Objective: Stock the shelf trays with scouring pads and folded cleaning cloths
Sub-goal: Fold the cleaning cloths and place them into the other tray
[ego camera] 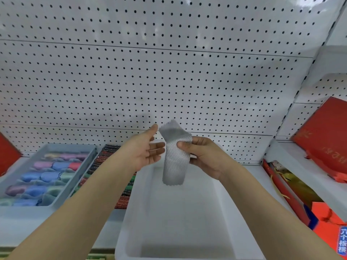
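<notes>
Now, right hand pinching the folded grey textured cloth, left hand open-fingered at 9 o'clock, lower it flat into the white plastic tray.

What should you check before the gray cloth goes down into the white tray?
1. Cloth held firmly: ok. The right hand grips the folded gray cloth around its middle.
2. Cloth folded neatly: ok. It hangs as one narrow folded strip, upright.
3. Cloth over the right tray: ok. It hangs above the far end of the white tray.
4. Room in the tray: ok. The tray floor that shows is bare.
5. Left hand out of the way: not ok. The left hand is open with its fingertips right beside the cloth, above the tray.
6. Neighbouring blue tray of colourful pads left alone: ok. Neither hand is near it.
</notes>
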